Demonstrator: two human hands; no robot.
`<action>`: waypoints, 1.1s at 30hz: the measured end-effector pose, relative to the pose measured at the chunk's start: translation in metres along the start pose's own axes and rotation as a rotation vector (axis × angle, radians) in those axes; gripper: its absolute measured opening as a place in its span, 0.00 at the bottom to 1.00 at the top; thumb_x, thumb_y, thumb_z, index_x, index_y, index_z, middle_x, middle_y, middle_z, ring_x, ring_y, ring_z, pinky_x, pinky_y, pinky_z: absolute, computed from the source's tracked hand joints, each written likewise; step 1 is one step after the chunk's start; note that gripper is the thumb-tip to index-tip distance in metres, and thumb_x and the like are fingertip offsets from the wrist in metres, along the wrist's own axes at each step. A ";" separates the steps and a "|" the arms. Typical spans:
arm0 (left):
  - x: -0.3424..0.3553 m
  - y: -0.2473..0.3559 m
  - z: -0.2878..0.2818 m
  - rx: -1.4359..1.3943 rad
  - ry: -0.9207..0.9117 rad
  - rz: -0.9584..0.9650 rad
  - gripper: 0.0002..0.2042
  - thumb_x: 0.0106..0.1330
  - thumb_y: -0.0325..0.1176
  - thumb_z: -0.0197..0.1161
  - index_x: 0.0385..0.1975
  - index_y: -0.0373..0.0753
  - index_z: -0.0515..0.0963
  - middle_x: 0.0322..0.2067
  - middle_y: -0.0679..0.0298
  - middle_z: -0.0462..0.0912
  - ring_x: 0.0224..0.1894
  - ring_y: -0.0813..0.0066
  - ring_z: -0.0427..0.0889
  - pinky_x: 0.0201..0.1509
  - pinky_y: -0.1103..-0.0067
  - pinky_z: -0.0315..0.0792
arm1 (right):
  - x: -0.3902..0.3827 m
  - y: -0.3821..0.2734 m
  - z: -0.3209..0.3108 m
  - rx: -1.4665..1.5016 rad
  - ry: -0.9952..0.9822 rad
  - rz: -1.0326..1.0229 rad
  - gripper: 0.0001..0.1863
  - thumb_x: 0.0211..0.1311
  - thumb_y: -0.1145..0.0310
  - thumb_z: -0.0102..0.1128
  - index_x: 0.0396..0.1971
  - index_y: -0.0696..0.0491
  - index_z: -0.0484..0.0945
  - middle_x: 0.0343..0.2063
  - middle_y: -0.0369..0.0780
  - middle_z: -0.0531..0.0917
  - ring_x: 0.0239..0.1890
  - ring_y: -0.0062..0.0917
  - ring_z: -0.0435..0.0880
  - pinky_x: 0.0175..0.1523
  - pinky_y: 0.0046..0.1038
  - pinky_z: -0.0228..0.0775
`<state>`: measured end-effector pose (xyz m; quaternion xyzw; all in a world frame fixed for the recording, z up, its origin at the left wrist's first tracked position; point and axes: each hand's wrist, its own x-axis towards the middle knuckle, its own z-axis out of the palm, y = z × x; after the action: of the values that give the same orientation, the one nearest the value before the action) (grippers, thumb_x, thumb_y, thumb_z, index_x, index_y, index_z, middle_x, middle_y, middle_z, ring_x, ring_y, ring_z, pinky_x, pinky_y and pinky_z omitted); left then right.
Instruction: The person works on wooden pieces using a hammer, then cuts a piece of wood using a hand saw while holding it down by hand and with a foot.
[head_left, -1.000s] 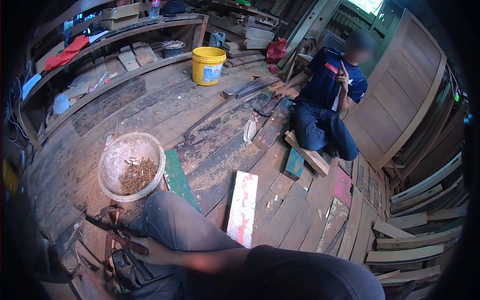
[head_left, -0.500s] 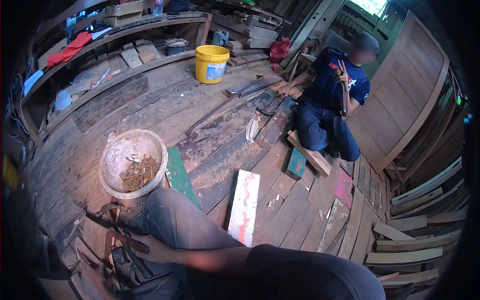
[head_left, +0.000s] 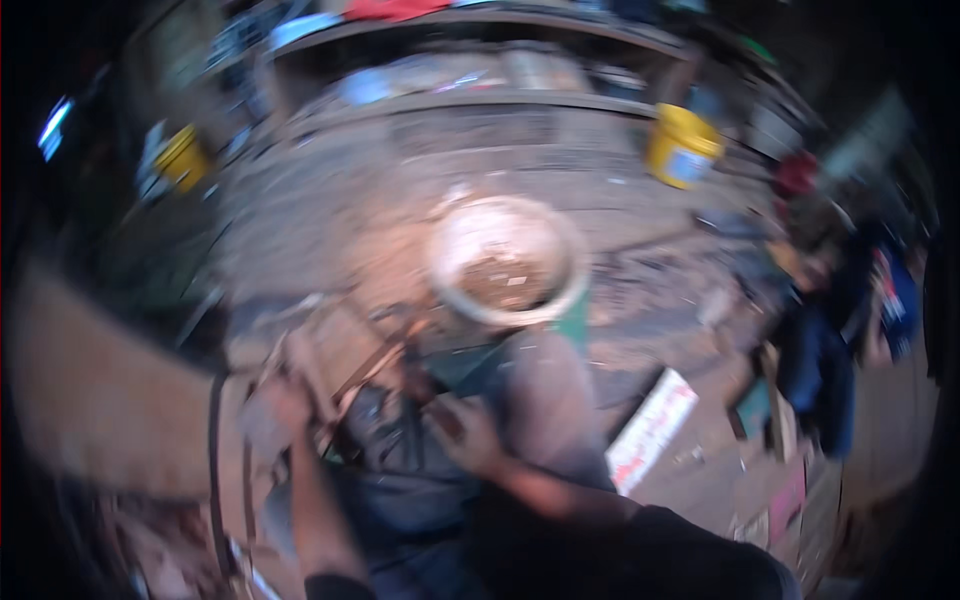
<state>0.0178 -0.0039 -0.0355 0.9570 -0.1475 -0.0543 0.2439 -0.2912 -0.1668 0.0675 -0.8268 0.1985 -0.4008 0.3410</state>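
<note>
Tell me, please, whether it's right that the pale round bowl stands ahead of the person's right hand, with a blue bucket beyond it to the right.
The bucket is yellow, not blue, as the head view shows; the bowl does stand ahead of the right hand.

The floor [head_left: 315, 200] is worn, matt wooden boards, and the brown tool handle [head_left: 446, 418] looks wooden too, its finish blurred. The yellow bucket [head_left: 668, 148] seems smooth plastic, the white block [head_left: 650, 430] painted wood, the trousers [head_left: 545, 390] dull cloth.
</note>
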 end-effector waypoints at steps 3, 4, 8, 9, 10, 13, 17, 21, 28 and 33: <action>-0.001 0.006 0.010 -0.116 0.235 0.061 0.33 0.71 0.48 0.51 0.69 0.31 0.56 0.66 0.40 0.60 0.69 0.44 0.58 0.73 0.59 0.50 | 0.004 -0.012 -0.003 0.354 -0.181 0.297 0.07 0.61 0.73 0.62 0.37 0.57 0.78 0.24 0.45 0.80 0.29 0.27 0.83 0.36 0.29 0.71; 0.001 0.009 0.013 -0.113 0.312 0.055 0.32 0.70 0.46 0.53 0.69 0.33 0.57 0.65 0.40 0.62 0.67 0.43 0.60 0.72 0.59 0.53 | 0.005 -0.017 -0.005 0.303 -0.181 0.237 0.05 0.62 0.74 0.62 0.36 0.58 0.77 0.25 0.44 0.80 0.30 0.24 0.82 0.37 0.27 0.71; -0.005 0.027 0.018 -0.131 0.321 -0.081 0.31 0.68 0.47 0.56 0.68 0.40 0.60 0.57 0.44 0.70 0.62 0.45 0.66 0.65 0.56 0.59 | 0.006 -0.033 -0.008 0.268 -0.211 0.267 0.05 0.63 0.74 0.61 0.34 0.59 0.76 0.25 0.39 0.79 0.26 0.20 0.76 0.35 0.25 0.69; -0.007 0.031 0.018 -0.137 0.343 -0.093 0.31 0.68 0.47 0.56 0.68 0.40 0.60 0.57 0.44 0.70 0.62 0.45 0.66 0.65 0.56 0.59 | 0.006 -0.036 -0.006 0.273 -0.242 0.268 0.05 0.63 0.74 0.61 0.34 0.59 0.76 0.25 0.39 0.79 0.26 0.20 0.76 0.35 0.25 0.69; -0.009 0.035 0.018 -0.046 0.355 -0.060 0.31 0.68 0.48 0.57 0.68 0.42 0.60 0.58 0.47 0.71 0.63 0.48 0.66 0.65 0.56 0.58 | 0.007 -0.037 -0.004 0.323 -0.253 0.310 0.06 0.64 0.72 0.60 0.34 0.59 0.76 0.25 0.37 0.78 0.25 0.19 0.75 0.33 0.23 0.68; -0.012 0.038 0.012 0.031 0.332 0.037 0.32 0.67 0.49 0.58 0.69 0.45 0.60 0.58 0.52 0.73 0.64 0.56 0.67 0.65 0.58 0.57 | 0.009 -0.037 0.005 0.437 -0.254 0.410 0.08 0.67 0.69 0.59 0.34 0.58 0.75 0.22 0.33 0.74 0.21 0.13 0.71 0.29 0.18 0.62; -0.012 0.038 0.001 -0.034 0.200 0.095 0.34 0.66 0.50 0.60 0.70 0.48 0.59 0.55 0.55 0.78 0.62 0.63 0.70 0.65 0.60 0.56 | 0.007 -0.032 0.009 0.557 -0.300 0.453 0.07 0.68 0.69 0.58 0.34 0.57 0.73 0.17 0.29 0.70 0.17 0.08 0.66 0.23 0.15 0.55; -0.013 0.047 -0.003 -0.059 0.154 0.053 0.34 0.67 0.47 0.59 0.72 0.48 0.55 0.55 0.55 0.77 0.60 0.58 0.71 0.64 0.59 0.59 | 0.000 -0.027 0.014 0.562 -0.359 0.479 0.07 0.67 0.69 0.59 0.34 0.57 0.75 0.19 0.30 0.71 0.19 0.10 0.66 0.25 0.17 0.56; 0.004 0.059 0.000 -0.252 0.159 -0.173 0.31 0.67 0.47 0.57 0.69 0.50 0.59 0.56 0.58 0.77 0.60 0.61 0.71 0.63 0.58 0.61 | -0.005 -0.014 0.016 0.403 -0.421 0.285 0.10 0.65 0.65 0.60 0.34 0.56 0.73 0.19 0.31 0.71 0.20 0.12 0.67 0.27 0.18 0.58; 0.006 0.059 0.008 -0.160 0.222 -0.149 0.29 0.66 0.47 0.60 0.67 0.51 0.63 0.55 0.61 0.78 0.60 0.63 0.72 0.62 0.60 0.63 | 0.000 -0.008 0.002 0.401 -0.466 0.404 0.09 0.64 0.67 0.61 0.32 0.57 0.74 0.21 0.35 0.72 0.24 0.16 0.69 0.31 0.21 0.61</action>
<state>0.0067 -0.0584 -0.0147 0.9428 -0.0435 0.0222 0.3296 -0.2894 -0.1604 0.0721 -0.7569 0.1924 -0.1572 0.6045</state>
